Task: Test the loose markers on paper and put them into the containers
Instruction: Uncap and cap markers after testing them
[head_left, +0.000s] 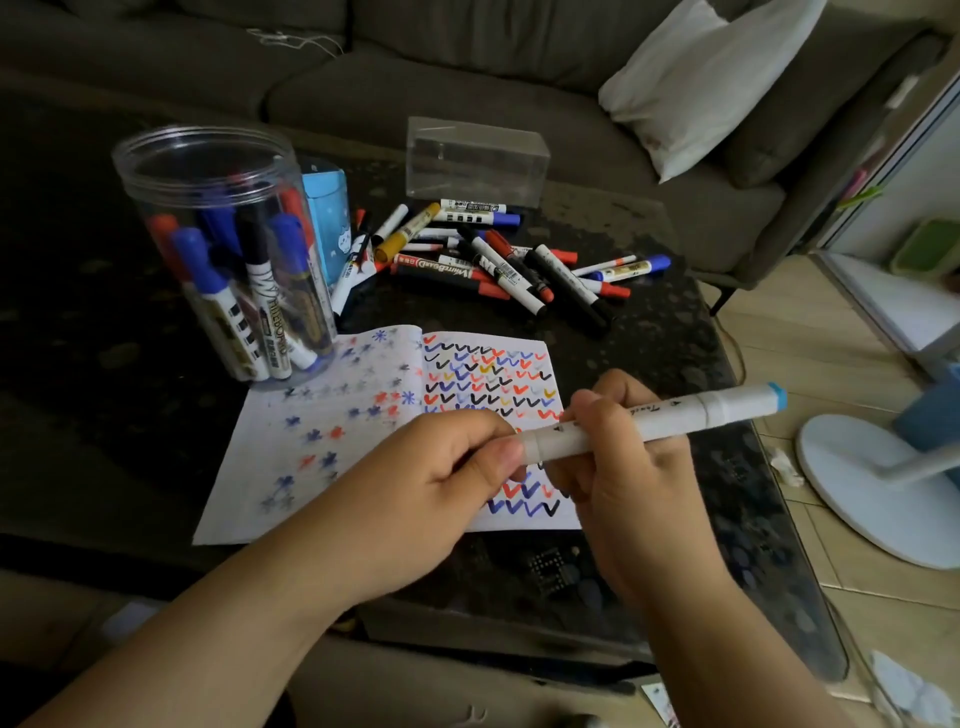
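A white double-ended marker (675, 415) with a light blue end lies across both hands above the paper. My left hand (436, 478) pinches its near-left cap end. My right hand (618, 457) grips its barrel in the middle. The open notebook paper (291, 447) lies on the dark table, covered with coloured check marks and stars. A pile of loose markers (498, 260) sits behind it. A round clear jar (228, 249) at the left holds several markers upright. A clear rectangular box (475, 156) stands behind the pile.
A light blue container (327, 218) stands behind the jar. The dark table (675, 332) ends at the right, where a white fan base (872, 488) sits on the tiled floor. A grey sofa with a white pillow (701, 78) runs along the back.
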